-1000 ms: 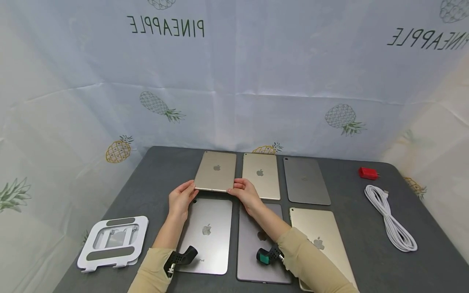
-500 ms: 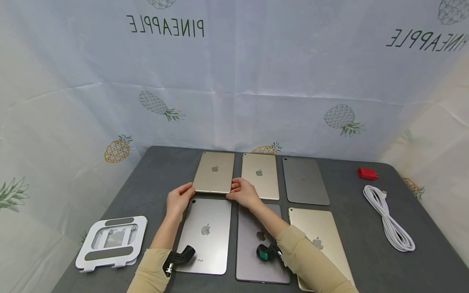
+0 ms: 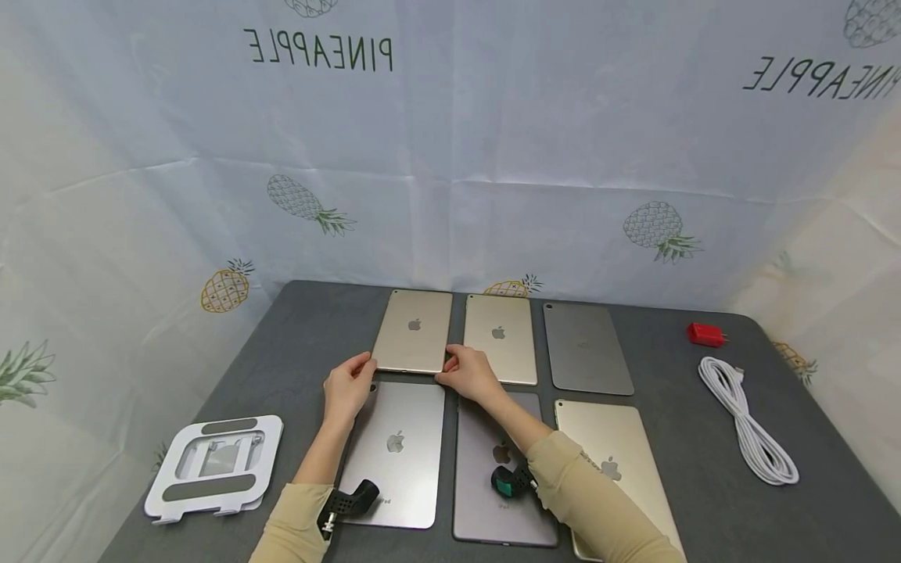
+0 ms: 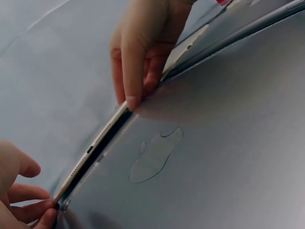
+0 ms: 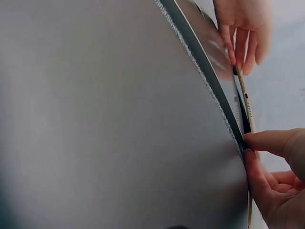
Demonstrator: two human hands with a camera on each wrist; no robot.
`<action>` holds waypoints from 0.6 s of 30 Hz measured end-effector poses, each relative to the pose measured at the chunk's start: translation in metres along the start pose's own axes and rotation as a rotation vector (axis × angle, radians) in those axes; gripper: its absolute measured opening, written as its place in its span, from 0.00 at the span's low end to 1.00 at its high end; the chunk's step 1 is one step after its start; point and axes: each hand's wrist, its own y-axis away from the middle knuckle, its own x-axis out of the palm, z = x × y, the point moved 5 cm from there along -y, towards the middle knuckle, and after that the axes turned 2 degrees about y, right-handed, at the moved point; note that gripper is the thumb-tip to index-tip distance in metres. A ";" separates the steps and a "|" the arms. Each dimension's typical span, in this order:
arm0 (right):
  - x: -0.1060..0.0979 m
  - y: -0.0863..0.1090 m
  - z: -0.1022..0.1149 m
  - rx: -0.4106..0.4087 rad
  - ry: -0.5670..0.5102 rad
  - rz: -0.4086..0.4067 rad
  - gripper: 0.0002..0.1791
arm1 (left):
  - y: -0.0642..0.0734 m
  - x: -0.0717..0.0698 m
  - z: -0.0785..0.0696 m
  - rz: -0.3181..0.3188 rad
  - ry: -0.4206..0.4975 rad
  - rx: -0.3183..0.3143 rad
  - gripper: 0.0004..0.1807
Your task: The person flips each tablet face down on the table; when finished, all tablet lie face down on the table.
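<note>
In the head view a gold tablet [image 3: 414, 328] lies back side up in the far row, left of the other tablets. My left hand [image 3: 348, 387] holds its near left corner with the fingertips. At the near right corner, my right hand [image 3: 468, 372] pinches the edge between thumb and fingers. The left wrist view shows the gold tablet's long thin edge [image 4: 90, 150] running between both hands. A silver tablet [image 3: 396, 457] lies just in front of it, partly under my left wrist. My right forearm passes over a dark grey tablet [image 3: 496, 500].
Beside the gold tablet lie a second gold tablet [image 3: 500, 336] and a grey one [image 3: 587, 348]. A larger gold tablet [image 3: 612, 438] is partly under my right sleeve. A white folding stand [image 3: 214, 469] lies left; a red charger [image 3: 706, 335] and coiled white cable [image 3: 749, 426] lie right.
The gold tablet has come down slightly and settled in the far row, shifting a little left, both hands staying at its near corners. The other things have stayed in place.
</note>
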 end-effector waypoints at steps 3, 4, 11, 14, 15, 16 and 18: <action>-0.001 0.001 0.001 -0.006 0.011 -0.006 0.31 | 0.003 0.001 -0.002 -0.011 0.000 0.013 0.21; -0.001 0.001 0.001 -0.011 0.015 -0.008 0.31 | 0.004 0.001 -0.002 -0.015 0.000 0.019 0.21; 0.001 0.002 0.002 -0.023 0.039 -0.014 0.31 | 0.010 0.003 -0.007 -0.052 -0.039 0.093 0.20; 0.002 0.002 0.003 -0.041 0.068 -0.015 0.30 | 0.013 0.006 -0.008 -0.031 -0.072 0.123 0.20; 0.002 0.002 0.003 -0.047 0.080 -0.014 0.30 | 0.014 0.007 -0.009 -0.024 -0.089 0.138 0.20; 0.003 0.002 0.004 -0.052 0.088 -0.011 0.30 | 0.015 0.008 -0.010 -0.012 -0.104 0.146 0.20; 0.003 0.002 0.005 -0.060 0.102 -0.004 0.29 | 0.016 0.010 -0.011 0.005 -0.128 0.174 0.20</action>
